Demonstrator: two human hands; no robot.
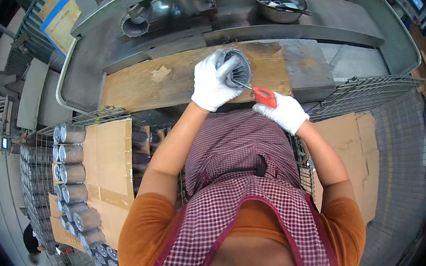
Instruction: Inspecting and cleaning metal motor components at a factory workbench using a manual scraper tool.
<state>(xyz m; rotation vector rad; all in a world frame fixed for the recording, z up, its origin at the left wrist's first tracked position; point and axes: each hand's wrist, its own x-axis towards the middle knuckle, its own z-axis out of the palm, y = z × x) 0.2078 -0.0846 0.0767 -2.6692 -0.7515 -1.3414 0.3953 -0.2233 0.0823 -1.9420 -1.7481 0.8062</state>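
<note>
My left hand (212, 82), in a white glove, grips a round grey metal casting (240, 68) with ribs around its inside. The casting rests at the wooden board (135, 86), its open end turned toward my right hand. In my gloved right hand (286, 114) is a hand tool with a red handle (264, 97) and a thin metal shaft. The shaft's tip reaches the casting's lower rim. My left thumb and fingers cover part of the casting, and the exact kind of tool tip is hidden.
A metal bowl (281, 3) with tools in it stands at the back right. Another ribbed casting (135, 27) sits at the back left. Wire cages flank me; the left one holds cardboard (107, 165) and several cylindrical metal castings (74, 173). Cardboard (342, 155) lies in the right cage.
</note>
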